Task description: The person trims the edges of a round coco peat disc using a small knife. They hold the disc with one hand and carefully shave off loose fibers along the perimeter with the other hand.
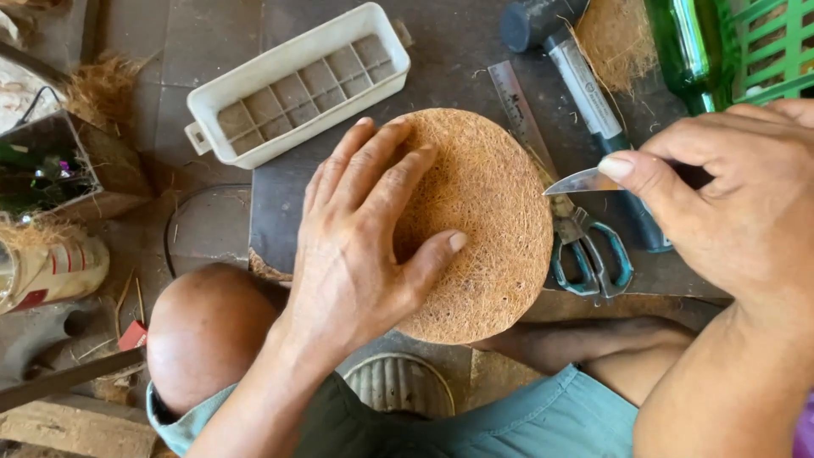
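White tray: a long white plastic tray (298, 81) is lying at a slant on the dark worktop (458, 59), beyond the disc; its gridded compartments are showing nothing inside.
Box at left: an open box (64, 170) at the left edge is holding dark items too unclear to tell apart.
Green crate: a green slatted crate (776, 51) is sitting at the top right corner, with a green glass bottle (691, 51) lying just beside it; what the crate holds is out of view.
Left hand: the left hand (360, 242) is lying palm down, fingers spread and reaching away from the person, pressing flat on the disc rather than gripping it.
Right hand: the right hand (729, 195) is curling closed around a small knife (585, 181), the thumb pressing along the blade, whose tip is pointing left toward the disc.
Fibre disc: a round brown coconut-fibre disc (487, 225) is resting on the worktop's near edge, above the person's knees, under the left hand; the knife tip is sitting just beside its right rim.
Nearby tools: teal-handled scissors (589, 254) and a metal ruler (519, 114) are lying between the disc and the right hand.
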